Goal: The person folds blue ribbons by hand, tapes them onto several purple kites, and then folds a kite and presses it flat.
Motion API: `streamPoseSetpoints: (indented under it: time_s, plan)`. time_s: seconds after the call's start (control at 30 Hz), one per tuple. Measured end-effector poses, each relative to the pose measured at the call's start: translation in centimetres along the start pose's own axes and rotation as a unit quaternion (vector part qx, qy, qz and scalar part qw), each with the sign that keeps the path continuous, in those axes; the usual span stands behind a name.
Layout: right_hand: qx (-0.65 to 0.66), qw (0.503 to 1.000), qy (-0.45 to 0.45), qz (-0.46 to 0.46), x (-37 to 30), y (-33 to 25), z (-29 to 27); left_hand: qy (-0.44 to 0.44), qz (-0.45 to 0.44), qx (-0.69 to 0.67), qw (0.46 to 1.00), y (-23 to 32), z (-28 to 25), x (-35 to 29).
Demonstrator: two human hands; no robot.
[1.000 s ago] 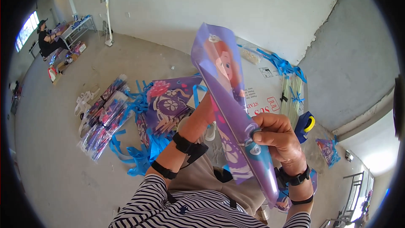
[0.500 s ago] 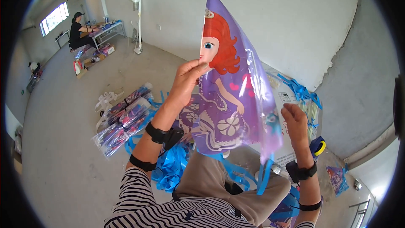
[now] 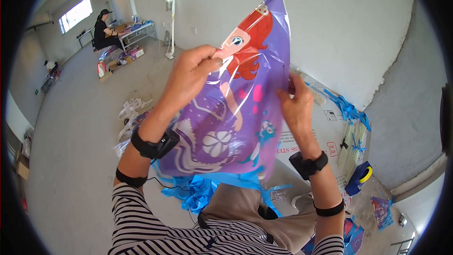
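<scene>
A purple plastic kite (image 3: pixel 240 99) printed with a red-haired cartoon princess hangs upright before me, its pointed tip at the top. My left hand (image 3: pixel 193 68) pinches its left edge beside the printed face. At the opposite edge is my right hand (image 3: pixel 298 108), thumb and fingers bent together on the film. Blue streamers (image 3: pixel 198 193) lie bunched below the kite, near my lap. Part of the table and the wrapped bundles at the left are hidden behind the kite and my left arm.
On the table (image 3: pixel 306 146) to the right lie thin pale sticks (image 3: pixel 348 146), blue ribbons (image 3: pixel 348 107) and a blue-and-yellow tape dispenser (image 3: pixel 359 178). Another printed kite (image 3: pixel 381 212) is on the floor. A white upright vacuum (image 3: pixel 171 23) stands by the wall; a co-worker (image 3: pixel 106 33) sits farther left.
The kite's tip has swung right and its lower part left. My right hand has come up and left, from beside the kite to its right edge. The view has shifted slightly.
</scene>
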State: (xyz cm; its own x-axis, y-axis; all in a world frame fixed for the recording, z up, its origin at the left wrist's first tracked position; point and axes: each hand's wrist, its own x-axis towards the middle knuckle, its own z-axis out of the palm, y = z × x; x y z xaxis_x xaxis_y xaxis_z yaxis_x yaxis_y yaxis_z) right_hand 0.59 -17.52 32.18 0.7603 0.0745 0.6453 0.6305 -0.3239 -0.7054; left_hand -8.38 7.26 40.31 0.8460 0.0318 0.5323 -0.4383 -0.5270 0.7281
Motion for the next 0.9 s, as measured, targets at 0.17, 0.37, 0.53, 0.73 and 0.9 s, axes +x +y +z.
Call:
streamPoseSetpoints:
  time_s: [0.17, 0.37, 0.53, 0.73, 0.9]
  plan:
    - [-0.056, 0.991, -0.036, 0.118, 0.2, 4.4, -0.3, 0.022, 0.019, 0.016, 0.999, -2.9, -4.8, 0.2]
    - [-0.133, 0.953, 0.003, -0.271, 1.4, -10.4, 1.2, -0.009, 0.08, 0.063, 0.995, -6.8, -2.5, -1.9]
    - [-0.179, 0.92, -0.166, -0.307, 2.4, -9.3, 2.0, -0.086, 0.032, 0.076, 0.993, -2.9, 0.1, -3.7]
    - [-0.138, 0.949, -0.205, -0.196, 1.4, -4.1, -1.0, -0.08, -0.03, 0.008, 0.996, -6.7, -5.3, -8.7]
    - [-0.14, 0.97, -0.169, -0.1, 0.5, 0.6, -5.5, 0.034, -0.229, -0.077, 0.97, -11.9, -11.9, -17.4]
